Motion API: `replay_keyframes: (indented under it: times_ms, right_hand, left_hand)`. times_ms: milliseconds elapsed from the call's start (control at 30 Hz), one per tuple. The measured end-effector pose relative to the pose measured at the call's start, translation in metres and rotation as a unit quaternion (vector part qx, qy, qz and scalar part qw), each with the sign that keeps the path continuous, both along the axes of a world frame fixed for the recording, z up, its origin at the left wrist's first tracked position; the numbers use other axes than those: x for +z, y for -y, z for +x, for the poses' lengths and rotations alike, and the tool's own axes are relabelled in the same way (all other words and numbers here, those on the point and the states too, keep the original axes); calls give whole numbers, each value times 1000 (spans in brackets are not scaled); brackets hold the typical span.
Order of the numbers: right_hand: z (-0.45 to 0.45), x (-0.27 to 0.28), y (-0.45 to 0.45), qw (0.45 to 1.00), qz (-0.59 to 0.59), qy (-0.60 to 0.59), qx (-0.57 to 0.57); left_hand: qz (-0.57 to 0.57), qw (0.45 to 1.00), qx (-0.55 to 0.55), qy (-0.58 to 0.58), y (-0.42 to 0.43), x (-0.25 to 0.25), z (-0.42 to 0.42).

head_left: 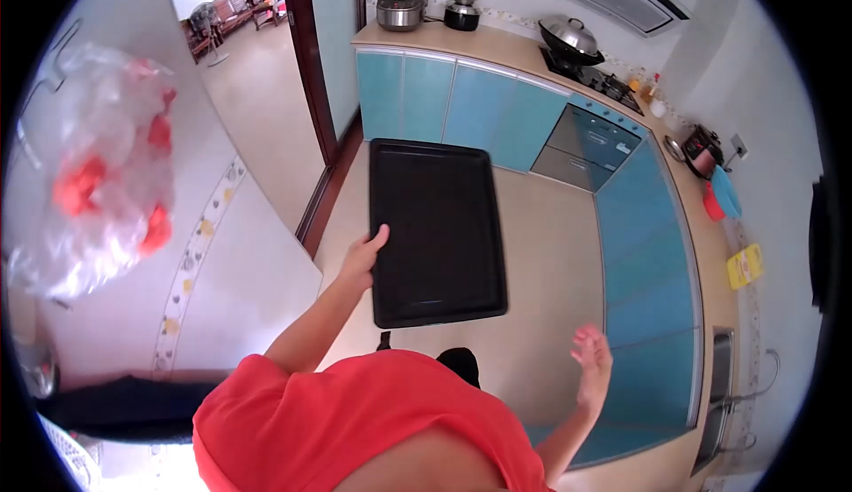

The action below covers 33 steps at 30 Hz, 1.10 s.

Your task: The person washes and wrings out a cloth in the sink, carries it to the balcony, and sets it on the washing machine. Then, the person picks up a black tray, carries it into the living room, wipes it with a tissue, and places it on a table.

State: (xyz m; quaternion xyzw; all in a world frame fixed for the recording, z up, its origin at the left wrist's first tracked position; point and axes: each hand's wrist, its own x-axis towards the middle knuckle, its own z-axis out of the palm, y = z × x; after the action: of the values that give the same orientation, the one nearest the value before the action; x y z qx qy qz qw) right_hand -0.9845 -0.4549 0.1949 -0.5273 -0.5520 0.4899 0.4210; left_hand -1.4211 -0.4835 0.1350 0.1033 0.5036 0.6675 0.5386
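My left hand [364, 257] grips a black rectangular baking tray [435, 226] by its left edge. The thumb lies over the rim, and the other fingers are hidden behind the tray. Held out in front of my body, the tray hangs above the floor with its inner face towards me and nothing on it. My right hand [593, 363] is off to the right, apart from the tray. Its fingers are loosely curled and apart, holding nothing, near the blue cabinet doors [652, 314].
A counter [524, 48] runs along the back and right, carrying a rice cooker [401, 9], a lidded wok [571, 39] on the gas stove [612, 88] and a sink [717, 394]. Plastic bags [115, 173] hang on the left wall. A doorway opens behind the tray's left side.
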Motion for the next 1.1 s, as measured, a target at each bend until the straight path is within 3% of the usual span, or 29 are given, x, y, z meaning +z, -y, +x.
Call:
replay_keyframes:
  times_ms: [100,200,300,400,533,733,833,933,1100]
  right_hand:
    - [-18,-47,-75,997,-74,-6,-34]
    - [-43,-67,-181,996,-83,-28,7]
    - [-84,-54,-299,995,-80,-10,55]
    - [-149,-36,-414,991,-61,-4,123]
    - [-246,-16,-513,970,-5,33,239]
    - [-415,-65,-579,910,5,95,403]
    - [-501,-89,-573,879,-32,140,455]
    - [-595,-110,-568,859,-104,153,478]
    - [-753,-98,-549,785,-113,146,591]
  left_hand:
    - [3,999,-4,44,-94,-20,-5]
    - [23,995,-1,97,-174,-36,-18]
    - [14,990,23,142,-237,-40,-42]
    - [-22,986,126,104,-279,-35,-70]
    - [30,961,216,169,-287,-50,-121]
    - [-47,903,390,173,-277,-78,-224]
    - [0,888,436,147,-265,-116,-293]
    - [17,868,471,157,-260,-102,-363]
    - [10,835,532,139,-257,-69,-462]
